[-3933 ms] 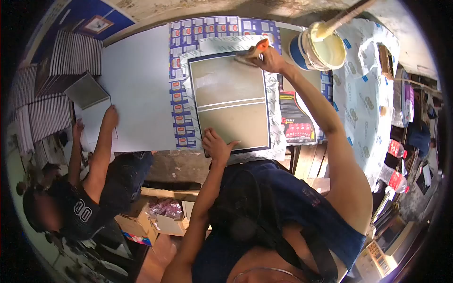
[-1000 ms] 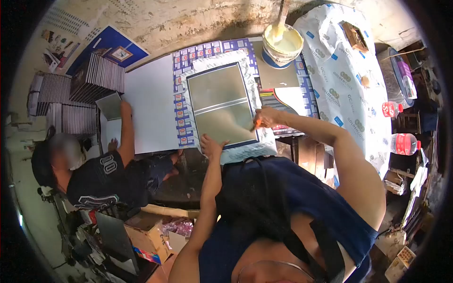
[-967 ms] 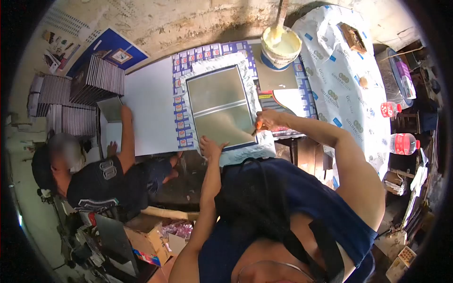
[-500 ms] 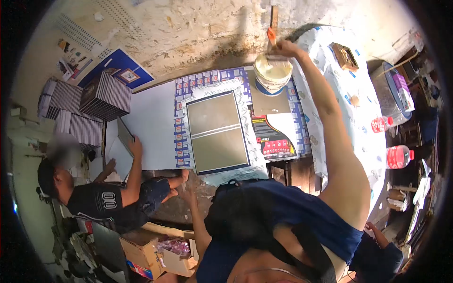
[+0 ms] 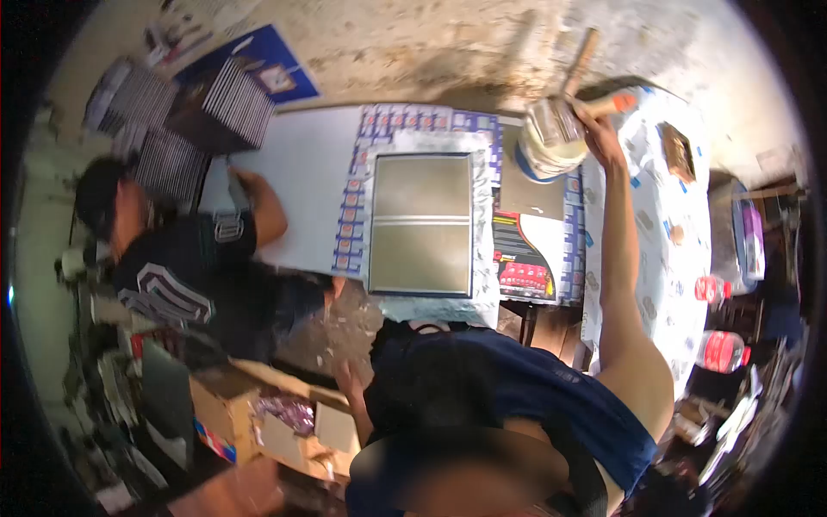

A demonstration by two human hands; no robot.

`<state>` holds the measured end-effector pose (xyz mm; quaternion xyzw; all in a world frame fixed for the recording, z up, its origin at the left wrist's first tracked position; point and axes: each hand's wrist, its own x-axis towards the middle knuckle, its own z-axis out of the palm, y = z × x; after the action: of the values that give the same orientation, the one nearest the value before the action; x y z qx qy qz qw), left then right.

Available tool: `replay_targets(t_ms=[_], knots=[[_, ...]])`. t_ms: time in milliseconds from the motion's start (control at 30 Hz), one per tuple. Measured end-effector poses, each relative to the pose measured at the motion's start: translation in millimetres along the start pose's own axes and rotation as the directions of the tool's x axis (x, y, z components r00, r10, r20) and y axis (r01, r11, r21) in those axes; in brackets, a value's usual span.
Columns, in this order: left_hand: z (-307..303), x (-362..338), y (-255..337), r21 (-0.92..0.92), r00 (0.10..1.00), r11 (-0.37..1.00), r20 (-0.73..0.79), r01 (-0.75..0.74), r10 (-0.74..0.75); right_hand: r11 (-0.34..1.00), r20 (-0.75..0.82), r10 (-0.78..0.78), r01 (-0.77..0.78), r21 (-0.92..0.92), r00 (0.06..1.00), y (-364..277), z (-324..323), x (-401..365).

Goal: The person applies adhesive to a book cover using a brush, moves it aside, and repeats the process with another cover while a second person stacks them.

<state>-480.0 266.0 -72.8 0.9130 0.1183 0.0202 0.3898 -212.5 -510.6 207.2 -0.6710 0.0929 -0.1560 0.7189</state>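
Note:
My right hand [image 5: 601, 140] grips a wide paintbrush [image 5: 556, 122] with an orange-marked handle, held over the mouth of a white bucket [image 5: 551, 164] of pale, creamy stuff. A wooden stick [image 5: 582, 60] rises beside the brush at the bucket's far rim. My left hand [image 5: 348, 379] hangs low at my side, near the table's front edge; its fingers are too blurred to read. Before me lies a flat grey-gold panel [image 5: 422, 185] with a dark border and a white double line across its middle. It rests on a paper-wrapped stack [image 5: 484, 258].
At left another person [image 5: 181, 250] bends over a white sheet [image 5: 301, 164], beside stacks of striped-edged books [image 5: 228, 108]. Wrapped paper [image 5: 646, 215] covers the right side, with a small wooden box [image 5: 678, 152] and two red-labelled bottles [image 5: 722, 351]. A cardboard box [image 5: 284, 414] stands below left.
The paintbrush has swung from upright to sideways above the bucket, its broad head now pointing left. My view has shifted, and the other person has leaned further over the table.

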Motion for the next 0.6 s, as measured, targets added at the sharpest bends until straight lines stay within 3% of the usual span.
replay_targets(t_ms=[33,67,100,133,167,200,233,267,300,333,367,433,500,567,600], knots=[[-2.1,31.8,61.0,0.120,0.997,0.990,-0.009,0.071,-0.071,0.996,0.021,0.005,-0.003,-0.086,1.000,17.3,17.1,-10.0],[-8.7,80.0,108.1,-0.019,0.968,0.986,0.192,0.167,-0.160,0.985,0.042,0.009,-0.002,-0.171,0.999,34.6,34.1,-19.6],[14.4,123.9,128.9,-0.286,0.986,0.955,0.166,0.077,-0.029,0.951,0.067,-0.007,0.027,-0.308,0.998,44.8,64.8,-37.0],[38.2,168.0,147.3,-0.531,0.985,0.847,0.137,-0.013,0.102,0.968,0.203,-0.031,0.079,-0.236,0.979,57.4,104.7,-56.1],[48.2,200.8,180.6,-0.560,0.958,0.828,0.242,0.007,0.155,0.875,0.300,-0.027,0.167,-0.454,0.954,90.0,133.9,-67.5],[67.4,239.2,204.8,-0.477,0.925,0.876,0.301,-0.066,0.234,0.729,0.394,-0.023,0.285,-0.622,0.919,122.5,163.0,-78.3],[79.6,270.9,237.8,-0.322,0.865,0.924,0.381,-0.206,0.325,0.771,0.375,-0.036,0.265,-0.579,0.926,99.6,222.2,-109.7],[114.1,300.7,245.2,-0.331,0.811,0.854,0.304,-0.402,0.500,0.789,0.501,0.135,0.213,-0.576,0.855,168.1,235.6,-109.8],[127.6,327.7,265.9,-0.185,0.706,0.833,0.455,-0.521,0.542,0.687,0.505,0.097,0.309,-0.657,0.858,150.5,279.0,-125.4],[135.5,349.7,289.8,-0.057,0.563,0.737,0.606,-0.674,0.562,0.583,0.620,-0.066,0.535,-0.612,0.782,159.6,304.7,-129.4],[143.0,363.8,309.3,0.034,0.413,0.592,0.748,-0.805,0.519,0.536,0.594,-0.060,0.528,-0.659,0.802,165.4,331.9,-132.1],[167.2,382.4,332.3,0.122,0.443,0.657,0.826,-0.744,0.348,0.336,0.594,-0.103,0.589,-0.734,0.798,166.6,375.9,-136.0],[189.9,397.5,332.4,0.139,0.377,0.559,0.862,-0.817,0.338,0.343,0.444,-0.063,0.437,-0.831,0.894,201.8,404.8,-152.9],[207.1,404.2,327.5,0.126,0.322,0.510,0.892,-0.851,0.317,0.403,0.434,-0.053,0.417,-0.815,0.899,215.2,429.9,-194.9],[210.9,408.2,326.8,0.114,0.303,0.511,0.903,-0.852,0.304,0.398,0.491,0.081,0.423,-0.814,0.867,215.5,434.4,-215.9]])
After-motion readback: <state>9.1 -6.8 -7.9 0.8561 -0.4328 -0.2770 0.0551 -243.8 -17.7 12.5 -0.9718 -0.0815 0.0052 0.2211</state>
